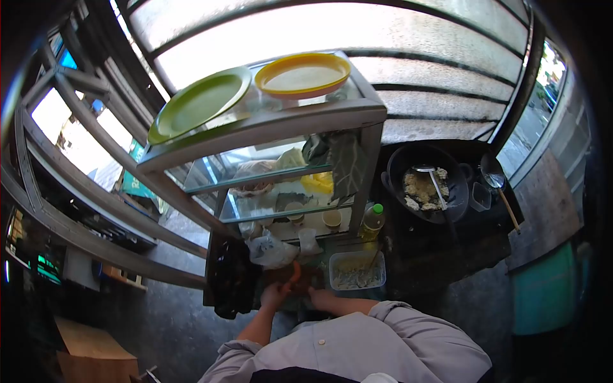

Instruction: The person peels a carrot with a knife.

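My left hand (274,295) is at the near edge of a brown board (310,276), its fingers closed round the lower end of a curved orange piece (295,273), which looks like a carrot or a sausage. Close by on the right is my right hand (319,299), low over the same edge; its fingers are too small and dark to make out. A clear plastic tub (357,281) with pale, wet-looking contents and a utensil stands just right of the board. Beyond the board lie a clear plastic bag (271,249) and a small white packet (310,242).
A glass-shelved cabinet (373,115) rises ahead, bearing a green tray (204,105) and a yellow-rimmed plate (303,73). To the right are a dark wok (399,166) with frying food, a ladle (495,179) and a green-capped bottle (372,223). A black bag (233,277) hangs left.
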